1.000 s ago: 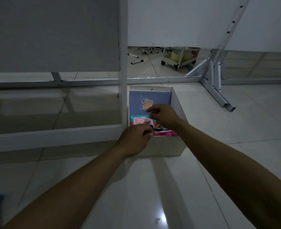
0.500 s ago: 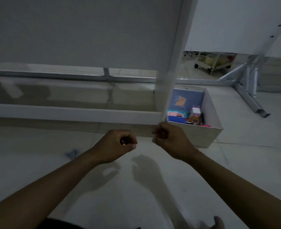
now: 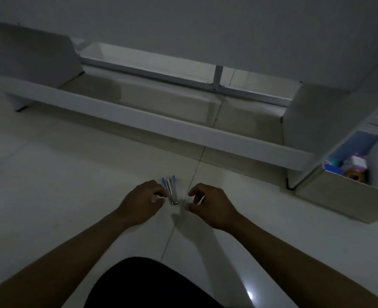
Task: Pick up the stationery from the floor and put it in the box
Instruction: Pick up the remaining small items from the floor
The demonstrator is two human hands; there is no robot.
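Note:
A small bundle of blue-capped pens (image 3: pixel 169 189) lies on the pale tiled floor between my two hands. My left hand (image 3: pixel 142 202) has its fingers curled, and the fingertips touch the left side of the pens; a real grip is not clear. My right hand (image 3: pixel 209 206) hovers just right of the pens with thumb and fingers apart and nothing in it. The white box (image 3: pixel 339 193) stands on the floor at the far right. It holds a blue notebook (image 3: pixel 356 145), a tape roll (image 3: pixel 354 175) and other small colourful items.
A white desk frame with a low crossbar (image 3: pixel 161 121) runs across the floor just beyond the pens. Its white leg panel (image 3: pixel 312 121) stands against the box's left side. My dark-clothed knee (image 3: pixel 150 283) fills the bottom centre.
Both hands left the box and moved left and down to the pens on the floor. The view swung left, so the box now sits at the right edge.

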